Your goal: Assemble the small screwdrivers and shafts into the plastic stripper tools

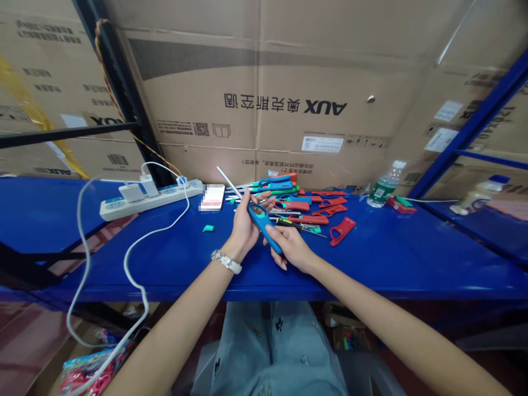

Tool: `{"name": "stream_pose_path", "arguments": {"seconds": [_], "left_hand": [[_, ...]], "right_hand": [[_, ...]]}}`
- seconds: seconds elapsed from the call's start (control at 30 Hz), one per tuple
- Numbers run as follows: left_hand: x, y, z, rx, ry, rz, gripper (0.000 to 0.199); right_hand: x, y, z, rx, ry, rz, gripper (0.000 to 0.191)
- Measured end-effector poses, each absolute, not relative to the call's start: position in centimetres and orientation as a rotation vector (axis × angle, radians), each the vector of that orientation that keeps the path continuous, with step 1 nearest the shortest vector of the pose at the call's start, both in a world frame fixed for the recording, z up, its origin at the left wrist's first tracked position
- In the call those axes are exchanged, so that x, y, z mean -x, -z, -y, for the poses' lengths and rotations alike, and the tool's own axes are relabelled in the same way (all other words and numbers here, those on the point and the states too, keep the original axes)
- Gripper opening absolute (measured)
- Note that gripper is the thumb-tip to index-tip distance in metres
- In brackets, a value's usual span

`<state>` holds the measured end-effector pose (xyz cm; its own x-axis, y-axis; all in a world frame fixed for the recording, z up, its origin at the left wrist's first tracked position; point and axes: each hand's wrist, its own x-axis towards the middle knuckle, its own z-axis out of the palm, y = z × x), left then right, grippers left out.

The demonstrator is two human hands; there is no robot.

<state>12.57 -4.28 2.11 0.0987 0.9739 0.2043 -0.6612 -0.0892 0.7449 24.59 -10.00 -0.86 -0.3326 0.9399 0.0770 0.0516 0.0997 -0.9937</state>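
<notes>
Cardboard cartons (256, 60) with inverted AUX print were seen stacked across the top of the frame, behind a blue tabletop (173, 264) that was spread over the middle. At centre, a blue lighter (262, 223) with a long metal stem was held above the tabletop, tilted, its stem pointed to the upper left and its handle end to the lower right. Its upper part was cradled by the left hand (243, 225), fingers curled loosely around it near the stem. The handle's lower end was gripped by the right hand (292, 247), thumb laid along it; how firmly it was pressed could not be told.

Just behind the hands, more lighters (292, 205) were heaped, mostly blue and red. Red handle shells (342, 231) were scattered right of centre, with a screwdriver (289, 223) lying near them. Left of the hands, a small green piece (208, 228) and a white packet (213, 197), partly blurred, were noted. A power strip (152, 201) was placed farther left, plugs inserted. Toward the right, a green-labelled bottle (385, 187) was stood upright.
</notes>
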Motion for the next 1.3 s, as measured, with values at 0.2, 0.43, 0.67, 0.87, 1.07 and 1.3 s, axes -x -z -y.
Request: {"name": "stream_pose_path", "arguments": {"seconds": [0.2, 0.43, 0.67, 0.87, 1.07, 1.3], "left_hand": [[-13.7, -2.7, 4.2, -0.546, -1.525, -0.444, 0.065], [-14.0, -2.5, 4.2, -0.433, -1.597, -0.515, 0.06], [-14.2, -2.1, 4.5, -0.503, -1.661, -0.57, 0.058], [-14.2, -2.1, 4.6, -0.553, -1.702, -0.586, 0.06], [-14.2, -2.1, 4.6, -0.501, -1.7, -0.618, 0.063], [-14.3, -2.2, 4.5, -0.516, -1.686, -0.549, 0.056]], "right_hand": [[-24.5, 1.0, 10.2, 1.136, -1.198, 1.628, 0.053], [-24.8, 0.0, 11.6, 1.461, -0.3, 1.986, 0.033], [-24.4, -0.5, 11.7, 1.613, -0.271, 2.023, 0.037], [-24.3, -0.8, 11.9, 1.626, -0.396, 1.96, 0.037], [-23.9, -0.7, 12.0, 1.67, -0.302, 1.997, 0.036], [-23.7, -0.7, 12.2, 1.742, -0.157, 2.031, 0.033]]}}
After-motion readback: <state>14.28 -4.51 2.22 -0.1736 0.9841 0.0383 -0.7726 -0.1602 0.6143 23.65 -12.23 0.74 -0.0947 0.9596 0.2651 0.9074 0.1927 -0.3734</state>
